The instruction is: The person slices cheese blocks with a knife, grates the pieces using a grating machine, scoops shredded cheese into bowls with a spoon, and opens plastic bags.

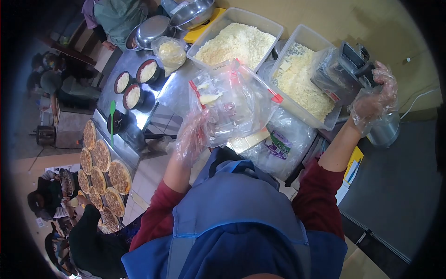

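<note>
My left hand [193,132], in a clear plastic glove, holds a clear plastic bag [232,116] with red strips along its edges. A small pale yellow piece [209,98] shows in the bag's upper left. My right hand [374,97], also gloved, has its fingers curled at the dark upper block of a black machine [348,58]; its fingertips are partly hidden. Plastic film covers the machine's front. Below its front stands a clear tub [331,122] of pale shredded cheese [302,86].
A second tub [277,28] of shreds stands to the left, near metal bowls [193,14] and small dark bowls [147,71]. A plastic-wrapped pack [278,146] lies before me. Round flatbreads [97,180] fill a table at left. Other people [100,242] work there.
</note>
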The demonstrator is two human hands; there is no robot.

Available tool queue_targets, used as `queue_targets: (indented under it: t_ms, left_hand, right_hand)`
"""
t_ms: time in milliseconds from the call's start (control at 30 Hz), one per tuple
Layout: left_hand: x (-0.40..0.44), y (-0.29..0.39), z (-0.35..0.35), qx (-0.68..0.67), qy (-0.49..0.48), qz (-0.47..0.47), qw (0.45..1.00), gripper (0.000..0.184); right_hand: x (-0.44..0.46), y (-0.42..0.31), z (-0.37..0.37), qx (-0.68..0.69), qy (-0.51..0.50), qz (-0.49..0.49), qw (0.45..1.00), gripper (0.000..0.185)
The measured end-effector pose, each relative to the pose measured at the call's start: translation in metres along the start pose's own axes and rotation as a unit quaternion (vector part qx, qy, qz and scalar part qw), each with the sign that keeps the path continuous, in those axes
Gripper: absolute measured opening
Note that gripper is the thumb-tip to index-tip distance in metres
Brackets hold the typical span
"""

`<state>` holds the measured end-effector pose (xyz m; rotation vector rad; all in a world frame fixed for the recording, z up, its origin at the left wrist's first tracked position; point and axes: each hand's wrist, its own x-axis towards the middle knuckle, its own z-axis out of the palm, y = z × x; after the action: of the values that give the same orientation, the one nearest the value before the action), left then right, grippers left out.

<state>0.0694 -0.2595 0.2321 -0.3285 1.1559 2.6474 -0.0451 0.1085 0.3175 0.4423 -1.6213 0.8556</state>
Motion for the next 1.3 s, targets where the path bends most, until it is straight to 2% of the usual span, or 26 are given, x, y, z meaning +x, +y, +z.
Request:
queue_targets:
  t_ms: [100, 167, 333, 400, 567, 633, 700, 800, 1100, 1233, 1300]
  left_hand:
    - [0.001, -0.002, 0.006, 0.028, 0.013, 0.023, 0.999, 0.053]
    - [0.003, -0.002, -0.001, 0.053, 0.062, 0.034, 0.996, 0.052]
    - [0.003, 0.001, 0.002, 0.039, 0.054, 0.036, 0.997, 0.05]
    - [0.003, -0.001, 0.005, 0.034, 0.049, 0.038, 0.998, 0.049]
    - [0.01, -0.014, -0.035, -0.012, 0.05, 0.035, 0.998, 0.054]
    - [0.01, -0.013, -0.032, -0.006, 0.058, 0.037, 0.998, 0.054]
    - [0.007, -0.01, -0.02, 0.001, 0.066, 0.038, 0.997, 0.054]
    - [0.001, 0.003, 0.01, -0.005, 0.017, 0.053, 0.998, 0.053]
    - [0.001, 0.021, 0.011, -0.046, 0.013, 0.091, 0.995, 0.055]
    - [-0.002, 0.024, 0.012, -0.022, 0.05, 0.115, 0.992, 0.055]
    - [-0.003, 0.024, 0.006, -0.017, 0.035, 0.145, 0.989, 0.049]
  right_hand:
    - [-0.006, 0.006, 0.003, 0.016, 0.031, 0.002, 0.999, 0.035]
    - [-0.006, 0.0, 0.003, -0.008, 0.027, 0.008, 1.0, 0.036]
    - [-0.011, -0.004, 0.002, -0.01, 0.026, 0.023, 0.999, 0.035]
    - [-0.012, -0.005, 0.002, -0.062, 0.011, -0.009, 0.998, 0.037]
    - [-0.017, -0.001, 0.0, -0.054, 0.013, -0.008, 0.998, 0.035]
    - [-0.018, -0.002, 0.0, -0.075, 0.007, -0.023, 0.997, 0.035]
    - [-0.019, -0.006, 0.002, -0.042, 0.016, 0.019, 0.999, 0.033]
    - [-0.022, -0.003, 0.001, -0.036, 0.017, 0.015, 0.999, 0.032]
    - [-0.033, -0.005, -0.001, -0.042, 0.003, 0.019, 0.999, 0.035]
    - [-0.036, -0.004, 0.0, -0.039, 0.001, 0.015, 0.999, 0.036]
    - [-0.039, -0.002, 0.002, -0.009, 0.04, 0.026, 0.999, 0.037]
